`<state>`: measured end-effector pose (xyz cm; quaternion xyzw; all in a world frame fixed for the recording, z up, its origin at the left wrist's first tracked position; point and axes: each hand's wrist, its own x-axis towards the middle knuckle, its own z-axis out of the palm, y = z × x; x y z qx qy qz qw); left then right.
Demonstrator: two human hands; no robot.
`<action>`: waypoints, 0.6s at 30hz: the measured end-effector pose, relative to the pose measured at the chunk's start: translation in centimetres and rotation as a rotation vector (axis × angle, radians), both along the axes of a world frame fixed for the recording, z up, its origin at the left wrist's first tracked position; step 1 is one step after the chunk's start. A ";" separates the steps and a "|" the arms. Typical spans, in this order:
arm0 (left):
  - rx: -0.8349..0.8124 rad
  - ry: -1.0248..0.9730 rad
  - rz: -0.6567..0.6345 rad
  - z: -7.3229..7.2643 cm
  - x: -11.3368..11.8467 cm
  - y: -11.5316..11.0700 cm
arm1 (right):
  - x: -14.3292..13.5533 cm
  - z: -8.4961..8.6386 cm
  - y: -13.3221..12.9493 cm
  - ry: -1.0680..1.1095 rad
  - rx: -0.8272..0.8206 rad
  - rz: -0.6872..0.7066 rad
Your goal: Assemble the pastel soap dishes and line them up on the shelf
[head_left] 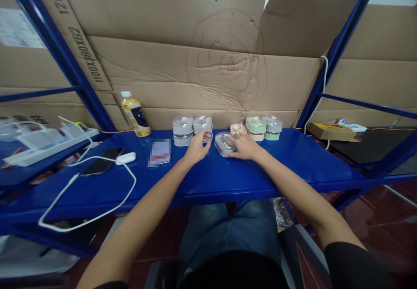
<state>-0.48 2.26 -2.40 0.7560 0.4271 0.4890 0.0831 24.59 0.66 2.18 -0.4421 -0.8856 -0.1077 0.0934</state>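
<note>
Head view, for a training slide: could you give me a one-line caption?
Left hand at stacked cases, right hand on a grey case, on a blue tabletop backed by cardboard.

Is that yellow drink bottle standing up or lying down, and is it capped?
The bottle is upright and capped: its base rests on the blue table and the white cap sits at its top.

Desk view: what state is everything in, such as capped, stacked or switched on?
Bottle: standing, capped.
Phone: lying flat, screen dark.
Power strip: plugs in it; power unclear.
Leftmost stack: two cases high.
Green case: on a pink case.
Gray case: on the desk, under the right hand.
</note>
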 end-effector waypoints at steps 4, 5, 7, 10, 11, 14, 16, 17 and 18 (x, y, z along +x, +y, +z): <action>0.077 -0.077 0.180 1.2 0.3 -0.8 | -3.1 -0.2 2.6 -0.091 0.134 -0.091; 0.084 -0.107 0.246 1.4 0.3 -0.9 | -3.7 -0.3 3.3 -0.091 0.143 -0.115; 0.094 -0.173 0.363 1.8 0.1 -1.2 | -4.8 -0.3 4.4 -0.060 0.154 -0.170; 0.132 -0.262 0.461 2.3 -0.2 -1.4 | -6.6 -0.1 5.5 0.059 0.190 -0.206; 0.152 -0.284 0.480 2.4 -0.3 -1.5 | -7.4 0.2 5.6 0.110 0.207 -0.197; 0.201 -0.331 0.516 2.7 -0.6 -1.6 | -10.5 1.2 5.9 0.239 0.210 -0.178; 0.212 -0.354 0.528 2.8 -0.7 -1.6 | -12.9 1.9 6.0 0.275 0.157 -0.218; 0.213 -0.363 0.535 2.8 -0.7 -1.6 | -14.0 2.1 6.2 0.282 0.124 -0.254; 0.212 -0.369 0.542 2.7 -0.7 -1.6 | -15.1 2.3 6.4 0.286 0.097 -0.292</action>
